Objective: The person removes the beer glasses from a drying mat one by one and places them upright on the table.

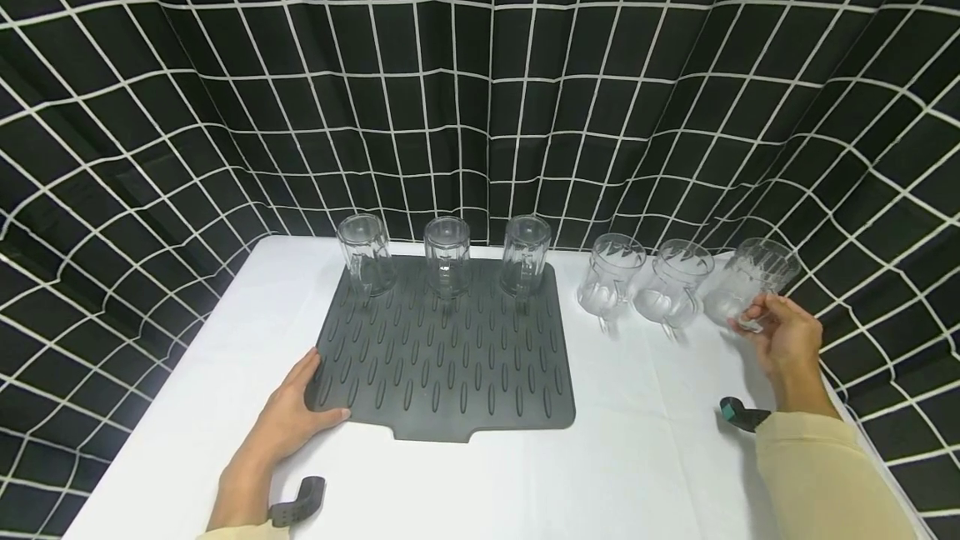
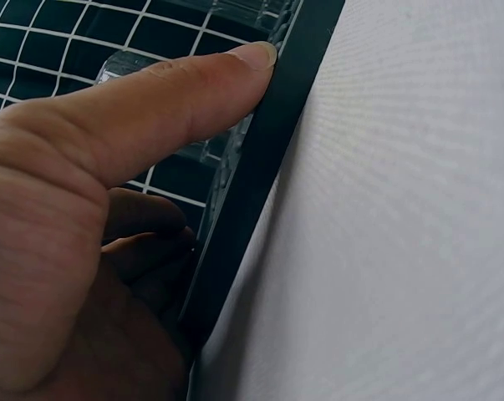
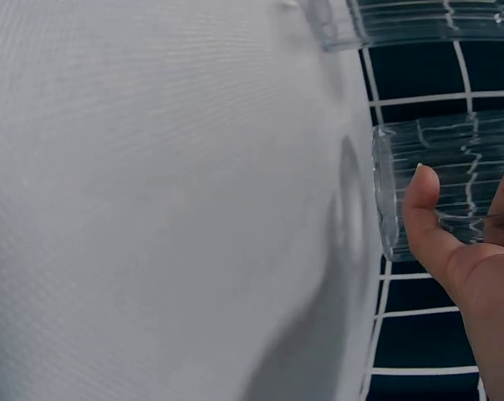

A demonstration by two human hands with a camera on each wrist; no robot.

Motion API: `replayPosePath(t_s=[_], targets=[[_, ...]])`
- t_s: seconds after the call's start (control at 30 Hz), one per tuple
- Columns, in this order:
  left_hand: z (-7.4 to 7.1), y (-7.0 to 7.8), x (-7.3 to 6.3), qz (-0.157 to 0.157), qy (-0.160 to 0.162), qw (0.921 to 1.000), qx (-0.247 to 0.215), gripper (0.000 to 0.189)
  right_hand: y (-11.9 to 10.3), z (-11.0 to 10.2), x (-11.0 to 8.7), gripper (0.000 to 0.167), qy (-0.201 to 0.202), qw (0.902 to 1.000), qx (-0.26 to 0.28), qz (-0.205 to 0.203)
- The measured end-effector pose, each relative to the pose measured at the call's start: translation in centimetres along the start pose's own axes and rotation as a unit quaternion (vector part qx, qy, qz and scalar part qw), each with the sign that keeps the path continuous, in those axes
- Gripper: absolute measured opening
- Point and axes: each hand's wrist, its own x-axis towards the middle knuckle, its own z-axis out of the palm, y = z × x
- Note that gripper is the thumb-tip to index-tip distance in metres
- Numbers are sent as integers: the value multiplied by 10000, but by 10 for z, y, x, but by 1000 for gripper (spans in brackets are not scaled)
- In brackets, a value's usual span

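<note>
At the far right of the table, my right hand pinches the handle of a clear glass mug. In the right wrist view, the thumb lies across the side of this ribbed mug. My left hand rests at the front left corner of a dark grey drying mat. Its thumb touches the mat's front edge, with the other fingers along the left side. Three glass mugs stand in a row across the back of the mat, looking upside down.
Two more clear mugs, one nearer the mat and another beside the held one, stand on the white tablecloth with handles toward me. Behind the table hangs a black curtain with white grid lines.
</note>
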Motion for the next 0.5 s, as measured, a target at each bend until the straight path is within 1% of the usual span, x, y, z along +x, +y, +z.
replayPosePath(t_s=[0.1, 0.23, 0.5], targets=[[0, 0, -2, 55, 71, 10000, -1, 111, 3, -3, 1, 31, 165, 9997, -184, 12], [-1, 0, -3, 102, 71, 9999, -25, 109, 5, -6, 1, 33, 375, 9984, -409, 66], [0, 1, -3, 75, 93, 9999, -27, 110, 6, -11, 3, 38, 273, 9989, -357, 99]])
